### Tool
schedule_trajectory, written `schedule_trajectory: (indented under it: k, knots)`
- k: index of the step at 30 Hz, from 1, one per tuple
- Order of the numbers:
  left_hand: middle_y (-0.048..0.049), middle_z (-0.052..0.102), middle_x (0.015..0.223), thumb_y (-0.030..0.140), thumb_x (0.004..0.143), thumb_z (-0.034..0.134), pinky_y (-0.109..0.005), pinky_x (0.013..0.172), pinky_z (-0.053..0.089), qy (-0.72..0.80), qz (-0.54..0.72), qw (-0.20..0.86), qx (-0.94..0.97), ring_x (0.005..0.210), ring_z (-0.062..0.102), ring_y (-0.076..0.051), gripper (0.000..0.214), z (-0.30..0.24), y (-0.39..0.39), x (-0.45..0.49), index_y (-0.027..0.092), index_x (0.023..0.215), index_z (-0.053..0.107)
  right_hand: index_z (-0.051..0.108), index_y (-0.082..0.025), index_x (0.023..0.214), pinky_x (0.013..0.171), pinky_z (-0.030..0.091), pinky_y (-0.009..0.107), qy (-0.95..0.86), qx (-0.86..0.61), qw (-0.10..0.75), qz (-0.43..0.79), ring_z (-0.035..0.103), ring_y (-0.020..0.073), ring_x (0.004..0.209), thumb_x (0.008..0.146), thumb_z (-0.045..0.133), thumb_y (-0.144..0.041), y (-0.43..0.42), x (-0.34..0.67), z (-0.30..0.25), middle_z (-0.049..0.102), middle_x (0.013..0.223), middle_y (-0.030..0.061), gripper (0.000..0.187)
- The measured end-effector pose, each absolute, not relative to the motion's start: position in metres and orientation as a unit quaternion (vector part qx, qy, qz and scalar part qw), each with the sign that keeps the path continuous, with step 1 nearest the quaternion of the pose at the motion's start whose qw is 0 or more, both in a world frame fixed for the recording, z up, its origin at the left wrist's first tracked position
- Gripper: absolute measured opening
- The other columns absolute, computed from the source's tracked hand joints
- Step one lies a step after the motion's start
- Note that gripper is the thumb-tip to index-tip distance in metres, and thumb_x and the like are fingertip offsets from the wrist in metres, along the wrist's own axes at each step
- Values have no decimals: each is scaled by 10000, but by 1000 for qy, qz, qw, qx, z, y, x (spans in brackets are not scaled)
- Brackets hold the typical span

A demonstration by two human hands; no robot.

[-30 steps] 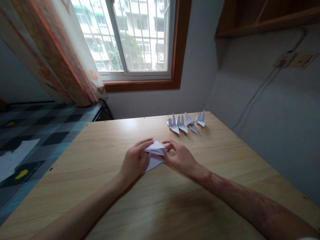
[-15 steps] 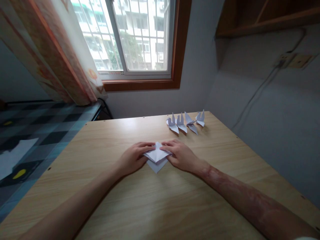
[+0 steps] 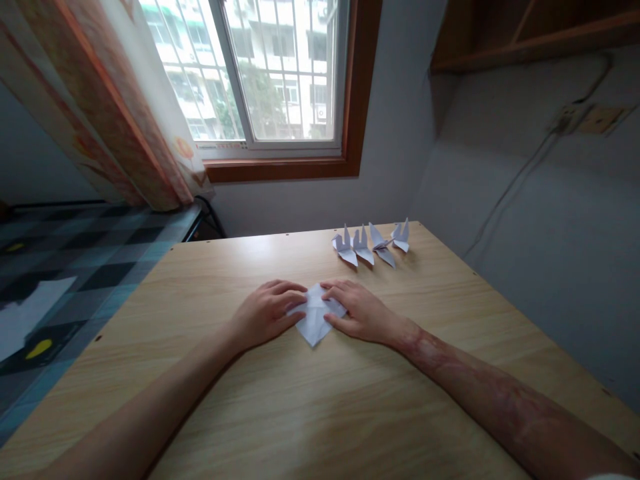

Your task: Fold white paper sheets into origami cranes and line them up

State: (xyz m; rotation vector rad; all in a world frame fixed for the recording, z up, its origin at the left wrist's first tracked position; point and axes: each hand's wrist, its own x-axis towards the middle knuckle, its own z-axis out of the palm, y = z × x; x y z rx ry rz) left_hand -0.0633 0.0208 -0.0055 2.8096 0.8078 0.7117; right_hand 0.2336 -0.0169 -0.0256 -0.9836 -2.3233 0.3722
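Note:
A folded piece of white paper lies flat on the light wooden table, one pointed corner facing me. My left hand rests on its left side, fingertips on the upper part and thumb by the lower left edge. From the right, my right hand touches it with fingers on the upper part and thumb on the right edge. Both hands are open, the thumbs spread from the fingers. The side corners are partly covered by my hands.
Several folded paper cranes stand in a row near the table's far edge. At left, white sheets lie on a checked bedspread. A window is behind the table; a wooden shelf hangs upper right.
The paper's upper flap, raised toward me earlier, now lies flat and the near point shows fully. My thumbs have come out from beneath the flap onto the paper's edges.

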Motion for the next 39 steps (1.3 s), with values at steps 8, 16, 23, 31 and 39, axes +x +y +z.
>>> schedule_trajectory:
  k: [8,16,23,31,39]
  knots:
    - [-86,819,1116,388,1093,617,-371,877,623,313,235,39,919,967,764,-229,243,1,11,-59,235,1047,801,636,-228,1152,1196,480,504,-861,-377,312,137,628,323,1396,958,809,-319,-17,231,-25,694,1485,166,276]
    - [-94,799,1291,388,1075,647,-457,1030,610,327,266,-19,907,1127,765,-269,217,-5,14,-59,243,1137,795,646,-211,959,975,485,411,-850,-428,298,76,634,279,1042,978,826,-405,-17,230,-21,694,1042,84,265]
    - [-70,816,1201,304,1010,679,-434,1019,597,290,267,15,919,1078,769,-250,129,-2,12,-58,255,1063,786,701,-209,870,905,459,368,-835,-439,314,103,597,205,791,970,855,-337,-13,230,-25,636,739,-16,223]
    - [-67,810,1085,273,1033,605,-376,894,613,329,264,50,905,958,770,-229,146,-2,10,-58,233,1113,720,720,-217,944,1059,491,425,-844,-409,336,82,688,249,974,954,883,-407,-13,231,-27,740,942,41,250]
    - [-73,795,1395,261,1094,563,-456,1170,564,264,238,85,931,1340,722,-255,269,-5,18,-58,249,1276,762,643,-160,1364,1096,500,538,-802,-487,338,80,675,377,1191,837,933,-616,-10,231,-34,741,1277,169,755]
